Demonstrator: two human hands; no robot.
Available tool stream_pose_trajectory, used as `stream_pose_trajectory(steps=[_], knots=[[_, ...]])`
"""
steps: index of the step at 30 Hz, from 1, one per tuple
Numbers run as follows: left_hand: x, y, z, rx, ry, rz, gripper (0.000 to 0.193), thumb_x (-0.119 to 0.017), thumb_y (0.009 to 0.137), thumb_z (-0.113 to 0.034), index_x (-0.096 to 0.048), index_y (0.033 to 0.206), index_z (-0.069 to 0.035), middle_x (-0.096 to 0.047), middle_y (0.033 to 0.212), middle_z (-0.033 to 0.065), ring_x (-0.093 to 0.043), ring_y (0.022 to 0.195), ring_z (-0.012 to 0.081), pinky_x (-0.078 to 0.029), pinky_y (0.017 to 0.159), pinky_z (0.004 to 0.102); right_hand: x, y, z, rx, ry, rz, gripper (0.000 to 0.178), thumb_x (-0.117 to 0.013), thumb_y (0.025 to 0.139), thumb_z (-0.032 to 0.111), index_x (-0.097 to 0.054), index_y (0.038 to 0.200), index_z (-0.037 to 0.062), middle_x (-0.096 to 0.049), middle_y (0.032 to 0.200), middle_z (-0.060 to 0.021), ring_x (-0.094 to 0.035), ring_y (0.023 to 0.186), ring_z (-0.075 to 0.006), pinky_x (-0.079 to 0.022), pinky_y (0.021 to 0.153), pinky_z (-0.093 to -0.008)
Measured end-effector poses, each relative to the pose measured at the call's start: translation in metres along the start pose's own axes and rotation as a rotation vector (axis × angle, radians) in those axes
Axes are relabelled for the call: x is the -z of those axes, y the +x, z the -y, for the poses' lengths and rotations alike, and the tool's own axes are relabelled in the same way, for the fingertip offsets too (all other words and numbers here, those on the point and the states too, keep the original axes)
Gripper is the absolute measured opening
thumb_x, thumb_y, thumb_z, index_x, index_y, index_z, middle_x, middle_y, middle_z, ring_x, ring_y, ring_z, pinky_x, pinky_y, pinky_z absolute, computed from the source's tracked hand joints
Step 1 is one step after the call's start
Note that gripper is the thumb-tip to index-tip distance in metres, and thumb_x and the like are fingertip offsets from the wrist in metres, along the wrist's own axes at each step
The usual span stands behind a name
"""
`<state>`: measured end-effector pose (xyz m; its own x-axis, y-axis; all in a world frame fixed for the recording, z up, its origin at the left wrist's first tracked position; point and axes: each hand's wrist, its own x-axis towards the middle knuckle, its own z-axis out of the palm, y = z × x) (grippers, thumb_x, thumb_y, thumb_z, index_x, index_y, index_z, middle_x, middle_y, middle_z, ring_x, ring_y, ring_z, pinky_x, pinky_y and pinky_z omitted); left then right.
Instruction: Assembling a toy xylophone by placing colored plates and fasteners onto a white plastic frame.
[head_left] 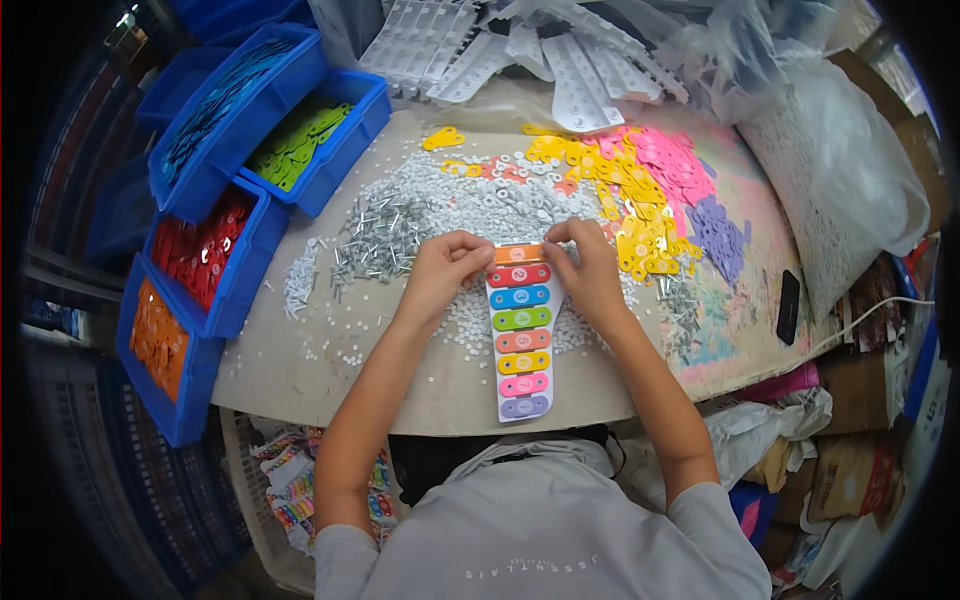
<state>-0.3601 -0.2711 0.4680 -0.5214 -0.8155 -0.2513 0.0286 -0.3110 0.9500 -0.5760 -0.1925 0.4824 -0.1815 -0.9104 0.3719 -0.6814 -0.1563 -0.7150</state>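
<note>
A white tapered toy xylophone (pixel 539 404) lies on the table in front of me, with several coloured bars across it. Its topmost bar is an orange bar (pixel 520 254), farthest from me. My left hand (pixel 447 270) is closed, thumb and forefinger pinching the left end of that bar. At the bar's right end, my right hand (pixel 590 270) is closed with its thumb and fingertips on it. What else the fingertips may hold is too small to tell. Below the orange bar come red, blue, green, coral, yellow, pink and purple ones.
Small white rings (pixel 490 215) and metal pins (pixel 385 235) lie heaped beyond my hands. Yellow bars (pixel 640 210), pink bars (pixel 675 165) and purple bars (pixel 718 238) are piled right. Blue bins (pixel 262 262) line the left; a dark phone (pixel 789 308) lies right. White xylophone boards (pixel 580 85) are stacked behind.
</note>
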Motion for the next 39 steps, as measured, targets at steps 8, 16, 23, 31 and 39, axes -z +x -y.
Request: stream_pose_trajectory(steps=[8, 16, 23, 31, 39], knots=[[-0.003, -0.003, -0.011, 0.05, 0.034, -0.052, 0.017, -0.074, 0.094, -0.017, -0.069, 0.1, -0.002, -0.067, 0.074, 0.0001, -0.054, 0.06, 0.0039, -0.037, 0.051, 0.0203, 0.004, 0.004, -0.002, 0.12, -0.059, 0.088, 0.014, -0.073, 0.088, 0.011, -0.062, 0.091, 0.0035, -0.063, 0.086, -0.0101, -0.06, 0.088, -0.0293, -0.049, 0.078, -0.0399], [0.006, 0.018, -0.006, 0.285, 0.217, 0.123, 0.03, -0.071, 0.093, -0.036, -0.058, 0.09, -0.008, -0.055, 0.066, -0.0016, -0.046, 0.051, 0.0058, -0.031, 0.043, 0.0237, 0.024, 0.045, -0.027, -0.408, 0.058, 0.688, 0.047, -0.072, 0.093, 0.046, -0.073, 0.091, -0.0017, -0.069, 0.076, -0.0102, -0.064, 0.069, -0.018, -0.049, 0.063, -0.0363], [0.002, 0.026, 0.001, 0.307, 0.141, 0.099, 0.027, -0.074, 0.09, -0.03, -0.057, 0.088, -0.009, -0.054, 0.066, -0.0016, -0.044, 0.048, 0.0061, -0.028, 0.038, 0.0248, 0.024, 0.059, -0.025, -0.325, -0.1, 0.826, 0.046, -0.07, 0.095, 0.043, -0.071, 0.082, -0.0007, -0.06, 0.067, -0.0052, -0.054, 0.063, -0.0134, -0.041, 0.056, -0.0353], [0.002, 0.02, 0.011, 0.293, 0.116, 0.07, 0.024, -0.073, 0.095, -0.026, -0.056, 0.094, -0.01, -0.052, 0.065, -0.0048, -0.04, 0.048, 0.0034, -0.026, 0.041, 0.0226, 0.019, 0.044, -0.027, -0.276, -0.102, 0.719, 0.047, -0.068, 0.095, 0.044, -0.069, 0.088, -0.0019, -0.067, 0.075, -0.0112, -0.061, 0.066, -0.02, -0.046, 0.061, -0.0386], [0.051, -0.047, -0.033, -0.219, 0.719, -0.377, 0.019, -0.07, 0.095, -0.022, -0.07, 0.103, -0.005, -0.067, 0.081, 0.0122, -0.065, 0.066, 0.0235, -0.051, 0.064, 0.0368, 0.089, -0.009, -0.015, -0.318, -0.481, -0.07, 0.022, -0.057, 0.105, 0.024, -0.061, 0.101, 0.0029, -0.063, 0.075, -0.0147, -0.06, 0.065, -0.0288, -0.048, 0.065, -0.0408]])
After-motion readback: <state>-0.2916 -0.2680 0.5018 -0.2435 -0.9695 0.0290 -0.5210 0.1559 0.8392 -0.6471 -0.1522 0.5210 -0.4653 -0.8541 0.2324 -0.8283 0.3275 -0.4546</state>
